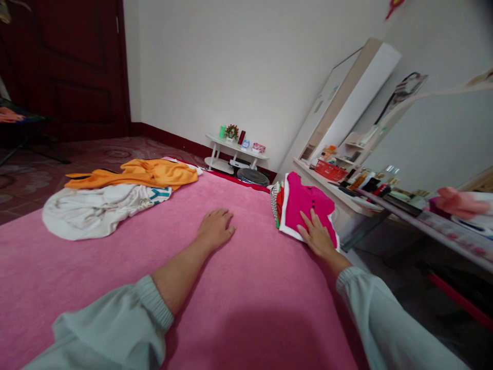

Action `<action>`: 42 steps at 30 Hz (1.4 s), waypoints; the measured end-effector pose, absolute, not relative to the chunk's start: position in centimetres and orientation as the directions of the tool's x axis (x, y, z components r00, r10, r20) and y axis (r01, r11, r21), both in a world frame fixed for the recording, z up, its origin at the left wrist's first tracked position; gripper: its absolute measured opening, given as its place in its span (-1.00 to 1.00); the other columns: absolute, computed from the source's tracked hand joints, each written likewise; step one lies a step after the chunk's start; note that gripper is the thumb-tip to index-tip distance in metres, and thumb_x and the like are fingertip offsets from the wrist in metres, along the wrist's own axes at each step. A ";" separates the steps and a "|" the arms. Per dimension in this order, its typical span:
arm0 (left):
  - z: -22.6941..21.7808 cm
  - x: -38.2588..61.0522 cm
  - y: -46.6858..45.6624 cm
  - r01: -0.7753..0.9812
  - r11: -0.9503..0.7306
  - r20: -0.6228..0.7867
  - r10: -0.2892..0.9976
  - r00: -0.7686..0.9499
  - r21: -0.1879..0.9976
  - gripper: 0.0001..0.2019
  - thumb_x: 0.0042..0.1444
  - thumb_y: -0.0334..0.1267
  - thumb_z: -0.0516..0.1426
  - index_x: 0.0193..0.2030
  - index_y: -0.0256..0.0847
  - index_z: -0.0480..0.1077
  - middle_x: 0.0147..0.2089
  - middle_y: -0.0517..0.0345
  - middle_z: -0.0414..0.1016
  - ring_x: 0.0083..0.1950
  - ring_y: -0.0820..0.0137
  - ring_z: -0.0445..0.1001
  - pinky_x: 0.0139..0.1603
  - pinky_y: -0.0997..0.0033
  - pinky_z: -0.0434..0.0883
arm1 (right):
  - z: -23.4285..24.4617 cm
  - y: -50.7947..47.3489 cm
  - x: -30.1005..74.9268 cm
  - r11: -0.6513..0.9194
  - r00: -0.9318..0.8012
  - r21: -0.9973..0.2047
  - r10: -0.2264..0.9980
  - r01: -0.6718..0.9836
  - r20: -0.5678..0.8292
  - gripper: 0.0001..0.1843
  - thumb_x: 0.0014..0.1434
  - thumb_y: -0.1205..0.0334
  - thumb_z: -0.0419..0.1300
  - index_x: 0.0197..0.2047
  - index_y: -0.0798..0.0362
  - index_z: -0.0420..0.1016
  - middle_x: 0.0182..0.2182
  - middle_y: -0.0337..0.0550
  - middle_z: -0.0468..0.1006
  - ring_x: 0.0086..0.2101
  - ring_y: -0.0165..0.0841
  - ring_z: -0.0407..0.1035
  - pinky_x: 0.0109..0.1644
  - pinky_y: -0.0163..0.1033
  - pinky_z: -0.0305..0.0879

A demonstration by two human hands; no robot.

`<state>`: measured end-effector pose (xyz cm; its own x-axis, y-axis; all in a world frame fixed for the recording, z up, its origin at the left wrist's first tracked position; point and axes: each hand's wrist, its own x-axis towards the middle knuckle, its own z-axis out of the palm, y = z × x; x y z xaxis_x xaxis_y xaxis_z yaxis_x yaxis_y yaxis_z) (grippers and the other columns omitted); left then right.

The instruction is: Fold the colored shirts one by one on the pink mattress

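Observation:
My left hand (pixel 215 227) lies flat, palm down and fingers together, on the pink bed cover (pixel 239 288), holding nothing. My right hand (pixel 316 235) rests open on a folded magenta shirt with dark buttons (pixel 304 203), the top piece of a small pile of folded clothes (pixel 277 203) at the bed's right edge. Both arms wear pale green sleeves. An orange garment (pixel 142 173) and a crumpled white garment (pixel 96 209) lie unfolded at the far left of the bed.
A desk (pixel 346 198) with a red basket (pixel 330 170), bottles and a mirror stands right of the bed. A low white shelf (pixel 236 151) with small items sits against the far wall. A dark red door (pixel 69 67) is at the back left.

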<state>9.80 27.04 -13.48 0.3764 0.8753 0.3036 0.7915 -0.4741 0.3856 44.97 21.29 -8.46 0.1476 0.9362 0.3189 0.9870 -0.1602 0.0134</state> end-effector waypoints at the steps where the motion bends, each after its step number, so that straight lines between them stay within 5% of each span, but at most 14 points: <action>1: -13.5 9.8 27.1 0.789 -0.475 0.305 0.875 0.377 0.388 -0.54 0.19 -0.06 0.02 0.19 -0.16 0.35 0.30 -0.03 0.27 0.32 0.15 0.19 0.29 0.11 0.14 | -8.1 21.3 44.3 -0.181 0.174 0.001 0.948 0.984 0.267 -0.37 0.30 -0.11 -0.12 0.37 -0.12 0.03 0.40 -0.04 -0.18 0.34 0.00 -0.21 0.24 0.33 -0.08; 6: -13.5 9.7 26.9 0.792 -0.481 0.305 0.871 0.384 0.376 -0.54 0.20 -0.04 0.01 0.19 -0.15 0.34 0.31 -0.04 0.26 0.32 0.17 0.20 0.30 0.11 0.13 | -7.0 20.2 37.3 -0.151 0.194 -0.153 0.924 0.977 0.329 -0.43 0.31 -0.03 -0.09 0.27 0.05 0.27 0.37 0.10 -0.06 0.34 0.00 -0.21 0.28 0.32 -0.17; 10: -13.1 9.8 26.0 0.813 -0.480 0.281 0.872 0.400 0.331 -0.52 0.25 -0.03 -0.06 0.24 -0.16 0.28 0.35 -0.04 0.19 0.36 0.18 0.14 0.33 0.08 0.06 | -9.4 18.7 29.0 0.030 0.084 -0.364 0.953 0.931 0.293 -0.41 0.27 -0.02 -0.01 0.27 0.10 0.27 0.35 0.08 0.04 0.32 -0.04 -0.10 0.32 0.18 -0.13; 15: -13.0 9.7 23.5 0.842 -0.441 0.241 0.893 0.379 0.311 -0.49 0.27 -0.01 -0.11 0.28 -0.14 0.22 0.40 -0.11 0.08 0.41 0.06 0.02 0.32 -0.13 -0.04 | -12.4 17.3 23.3 0.051 0.095 -0.555 0.968 0.831 0.232 -0.42 0.30 0.01 -0.11 0.28 0.11 0.25 0.31 0.03 0.16 0.30 -0.14 0.00 0.33 0.06 -0.07; 23: -12.9 6.7 19.0 0.851 -0.435 0.221 0.897 0.383 0.294 -0.43 0.25 0.09 -0.12 0.32 -0.09 0.19 0.42 -0.01 0.04 0.41 0.08 0.00 0.36 -0.02 -0.04 | -13.7 15.8 23.5 0.277 -0.111 -0.501 0.936 0.820 0.335 -0.56 0.25 0.05 0.00 0.05 0.06 0.50 0.15 0.04 0.40 0.19 -0.18 0.22 0.30 0.07 0.01; 29: -11.9 5.0 18.6 0.868 -0.372 0.358 0.900 0.250 0.328 -0.59 0.20 -0.16 0.03 0.15 -0.21 0.38 0.18 -0.05 0.39 0.19 0.28 0.34 0.21 0.36 0.25 | -14.2 15.9 24.7 0.374 -0.112 -0.647 0.906 0.665 0.408 -0.60 0.10 0.10 0.14 -0.05 0.11 0.57 0.08 0.06 0.47 0.10 -0.17 0.33 0.25 0.03 0.14; 38: -8.1 -8.2 24.2 0.919 -0.032 0.502 0.845 -0.185 0.394 -0.51 0.19 -0.31 -0.02 0.27 -0.36 0.15 0.29 -0.24 0.19 0.32 0.10 0.15 0.29 0.11 0.12 | -14.3 16.4 24.6 0.379 -0.055 -0.676 0.892 0.632 0.448 -0.74 0.09 0.22 0.12 -0.23 0.05 0.61 -0.06 -0.02 0.57 -0.02 -0.22 0.42 0.16 -0.03 0.25; 42: -7.3 -13.9 26.3 0.913 0.066 0.464 0.845 -0.266 0.402 -0.45 0.22 -0.30 -0.06 0.34 -0.41 0.02 0.28 -0.34 0.19 0.24 0.04 0.29 0.15 0.09 0.28 | -14.3 16.7 24.3 0.365 -0.056 -0.624 0.888 0.691 0.457 -0.75 0.08 0.28 0.12 -0.23 0.06 0.60 -0.09 -0.02 0.56 -0.04 -0.24 0.41 0.13 -0.06 0.27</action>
<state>-13.86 26.34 -7.32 -0.2657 0.8451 0.4639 0.9132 0.0663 0.4021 24.28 16.68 -14.32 -0.0562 0.8876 0.4572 0.6907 0.3652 -0.6241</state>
